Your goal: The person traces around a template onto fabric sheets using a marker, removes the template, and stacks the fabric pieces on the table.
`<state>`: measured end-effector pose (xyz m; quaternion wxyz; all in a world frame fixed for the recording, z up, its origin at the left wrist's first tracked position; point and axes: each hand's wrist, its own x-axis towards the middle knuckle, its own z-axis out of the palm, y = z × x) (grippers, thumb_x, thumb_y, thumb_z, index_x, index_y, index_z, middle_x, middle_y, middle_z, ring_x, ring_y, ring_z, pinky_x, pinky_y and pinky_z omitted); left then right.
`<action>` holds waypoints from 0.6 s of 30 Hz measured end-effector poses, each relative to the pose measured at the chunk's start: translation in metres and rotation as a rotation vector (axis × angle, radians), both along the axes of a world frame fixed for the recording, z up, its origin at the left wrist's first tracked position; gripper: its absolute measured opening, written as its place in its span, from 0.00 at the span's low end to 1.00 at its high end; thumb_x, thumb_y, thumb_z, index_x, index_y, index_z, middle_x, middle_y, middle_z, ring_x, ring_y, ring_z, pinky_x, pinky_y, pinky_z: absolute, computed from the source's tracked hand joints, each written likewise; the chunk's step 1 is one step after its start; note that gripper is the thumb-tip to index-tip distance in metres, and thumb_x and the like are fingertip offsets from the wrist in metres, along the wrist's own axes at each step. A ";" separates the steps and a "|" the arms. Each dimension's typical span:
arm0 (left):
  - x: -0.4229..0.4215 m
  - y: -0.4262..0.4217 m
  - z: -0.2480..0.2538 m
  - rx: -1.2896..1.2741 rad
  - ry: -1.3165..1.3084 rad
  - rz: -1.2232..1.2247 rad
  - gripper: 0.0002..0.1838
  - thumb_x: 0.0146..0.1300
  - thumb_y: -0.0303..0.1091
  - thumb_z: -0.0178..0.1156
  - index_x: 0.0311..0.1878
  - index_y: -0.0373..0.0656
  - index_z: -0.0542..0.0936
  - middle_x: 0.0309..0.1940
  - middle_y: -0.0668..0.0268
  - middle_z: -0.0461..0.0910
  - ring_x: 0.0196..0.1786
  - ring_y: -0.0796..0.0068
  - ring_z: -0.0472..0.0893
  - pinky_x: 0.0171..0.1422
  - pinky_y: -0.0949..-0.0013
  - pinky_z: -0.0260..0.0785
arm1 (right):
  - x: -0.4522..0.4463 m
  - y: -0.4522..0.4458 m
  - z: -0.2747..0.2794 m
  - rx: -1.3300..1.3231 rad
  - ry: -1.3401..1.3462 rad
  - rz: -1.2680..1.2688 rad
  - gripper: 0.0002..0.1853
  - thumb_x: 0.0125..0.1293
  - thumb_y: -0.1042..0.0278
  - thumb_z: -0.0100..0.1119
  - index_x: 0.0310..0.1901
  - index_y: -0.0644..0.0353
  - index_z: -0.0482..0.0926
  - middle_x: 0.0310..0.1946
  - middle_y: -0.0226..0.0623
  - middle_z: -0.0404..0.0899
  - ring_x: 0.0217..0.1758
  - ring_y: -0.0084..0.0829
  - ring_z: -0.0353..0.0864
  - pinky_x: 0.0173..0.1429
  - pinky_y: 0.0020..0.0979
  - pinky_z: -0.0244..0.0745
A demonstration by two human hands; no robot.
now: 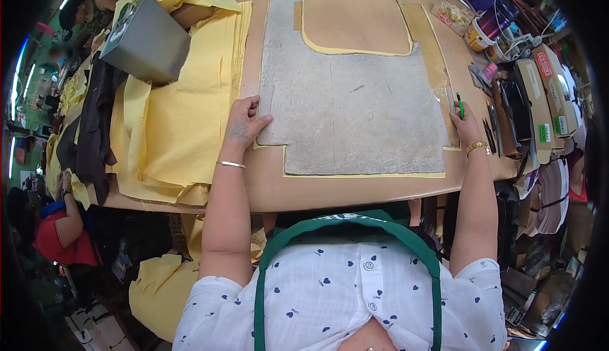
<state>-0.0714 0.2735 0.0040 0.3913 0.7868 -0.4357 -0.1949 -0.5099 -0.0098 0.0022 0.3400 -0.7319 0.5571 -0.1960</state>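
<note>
A large grey pattern template with a deep cut-out along its far side lies flat over yellow cloth, whose border shows around it. Brown tape patches cover parts of its upper arms. At the template's left edge, my left hand is closed, with the thumb and curled fingers on the edge. My right hand rests by the right edge, its fingers wrapped round a green pen held upright. Some of its fingertips touch the template's side.
Stacked yellow cloth lies to the left, with a grey metal block on top. Dark cloth hangs beyond it. Tubs, pens and cardboard boxes crowd the right side. A co-worker in red is at far left.
</note>
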 end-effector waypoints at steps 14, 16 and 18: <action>-0.001 -0.005 0.000 0.016 0.037 0.035 0.31 0.39 0.30 0.67 0.50 0.34 0.70 0.39 0.61 0.68 0.39 0.71 0.69 0.48 0.71 0.65 | 0.001 0.004 0.006 -0.052 0.070 0.024 0.19 0.53 0.66 0.58 0.46 0.64 0.69 0.35 0.43 0.72 0.38 0.33 0.71 0.44 0.30 0.66; 0.003 -0.005 -0.001 0.025 0.033 0.037 0.30 0.40 0.29 0.67 0.50 0.33 0.69 0.40 0.61 0.68 0.39 0.73 0.69 0.48 0.72 0.65 | -0.002 0.001 0.003 -0.019 0.061 0.031 0.20 0.52 0.66 0.58 0.46 0.64 0.69 0.35 0.43 0.73 0.39 0.34 0.72 0.45 0.31 0.66; 0.009 -0.004 -0.014 0.024 0.010 0.023 0.30 0.41 0.28 0.66 0.50 0.33 0.69 0.40 0.61 0.69 0.39 0.74 0.69 0.47 0.73 0.66 | -0.002 0.004 0.006 -0.032 0.056 0.048 0.20 0.52 0.64 0.59 0.46 0.63 0.69 0.35 0.43 0.73 0.38 0.35 0.72 0.44 0.32 0.66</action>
